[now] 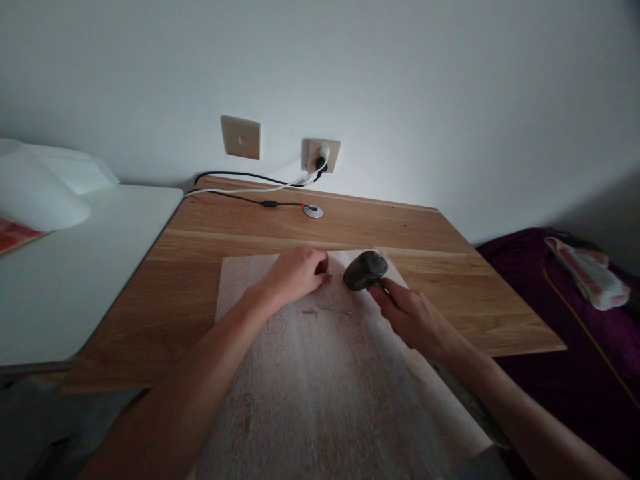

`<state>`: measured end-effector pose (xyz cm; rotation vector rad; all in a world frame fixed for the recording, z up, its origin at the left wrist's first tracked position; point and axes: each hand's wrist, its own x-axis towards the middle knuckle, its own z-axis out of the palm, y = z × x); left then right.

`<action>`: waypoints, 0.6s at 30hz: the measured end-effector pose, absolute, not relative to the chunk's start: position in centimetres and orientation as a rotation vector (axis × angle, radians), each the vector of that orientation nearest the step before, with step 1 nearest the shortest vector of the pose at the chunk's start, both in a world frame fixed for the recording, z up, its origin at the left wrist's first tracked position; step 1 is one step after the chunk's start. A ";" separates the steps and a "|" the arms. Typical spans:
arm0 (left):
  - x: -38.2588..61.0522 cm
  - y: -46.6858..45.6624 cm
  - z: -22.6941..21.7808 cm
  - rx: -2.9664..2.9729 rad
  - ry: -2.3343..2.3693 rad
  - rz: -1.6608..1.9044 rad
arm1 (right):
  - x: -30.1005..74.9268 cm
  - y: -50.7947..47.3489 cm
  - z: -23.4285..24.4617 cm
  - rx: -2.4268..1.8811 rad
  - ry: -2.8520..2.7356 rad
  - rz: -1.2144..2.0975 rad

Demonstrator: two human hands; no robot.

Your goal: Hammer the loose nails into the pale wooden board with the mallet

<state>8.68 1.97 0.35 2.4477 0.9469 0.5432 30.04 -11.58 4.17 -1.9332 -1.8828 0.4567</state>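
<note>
My right hand [407,307] is closed around the handle of a mallet [367,270]. Its thick dark head is raised just right of my other hand, and most of the handle is hidden by my fingers. My left hand [300,272] rests near the far edge of a pale wooden board [300,380], thumb and fingers pinched together. A tiny light spot shows at those fingertips, too small to name. Several small thin metal pieces that look like nails [340,310] lie on the board between my hands, on the near side.
Under the board is a brown wood tabletop [190,280]. Black and white cables [240,175] run along its back to a wall socket [330,157], beside a round silver grommet [313,211]. A white surface [125,247] adjoins on the left; purple fabric [565,287] lies at the right.
</note>
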 end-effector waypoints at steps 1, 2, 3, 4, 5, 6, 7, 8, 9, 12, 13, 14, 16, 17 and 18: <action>8.7 2.0 0.4 2.444 0.947 0.543 | 30.2 -11.8 3.8 -1.943 -1.871 0.489; 8.7 2.0 0.4 2.445 0.948 0.543 | 30.3 -11.9 3.4 -1.949 -1.858 0.486; 8.7 1.9 0.5 2.447 0.953 0.544 | 30.4 -12.1 3.0 -1.952 -1.847 0.467; 8.7 1.9 0.5 2.450 0.957 0.548 | 30.4 -12.2 2.7 -1.956 -1.840 0.451; 8.7 1.9 0.5 2.452 0.960 0.555 | 30.4 -12.3 2.4 -1.963 -1.835 0.437; 8.7 1.9 0.5 2.451 0.958 0.565 | 30.4 -12.3 2.2 -1.969 -1.831 0.424; 8.7 1.9 0.5 2.444 0.951 0.578 | 30.4 -12.4 2.0 -1.973 -1.828 0.415; 8.7 1.9 0.5 2.431 0.940 0.591 | 30.4 -12.5 1.9 -1.975 -1.828 0.411; 8.7 1.9 0.4 2.411 0.933 0.604 | 30.4 -12.6 1.8 -1.976 -1.833 0.414; 8.8 1.9 0.5 2.358 0.943 0.612 | 30.5 -12.7 1.6 -1.993 -1.834 0.418; 8.9 1.9 0.6 2.355 0.952 0.608 | 30.5 -12.7 1.6 -2.006 -1.829 0.420; 8.9 1.9 0.6 2.363 0.956 0.603 | 30.6 -12.8 1.6 -2.013 -1.827 0.424; 8.9 1.8 0.7 2.407 0.945 0.593 | 30.7 -12.7 1.5 -2.000 -1.840 0.419; 8.9 1.8 0.8 2.435 0.936 0.588 | 30.8 -12.7 1.5 -1.987 -1.853 0.404; 8.9 1.8 0.8 2.462 0.927 0.581 | 30.9 -12.7 1.5 -1.977 -1.866 0.383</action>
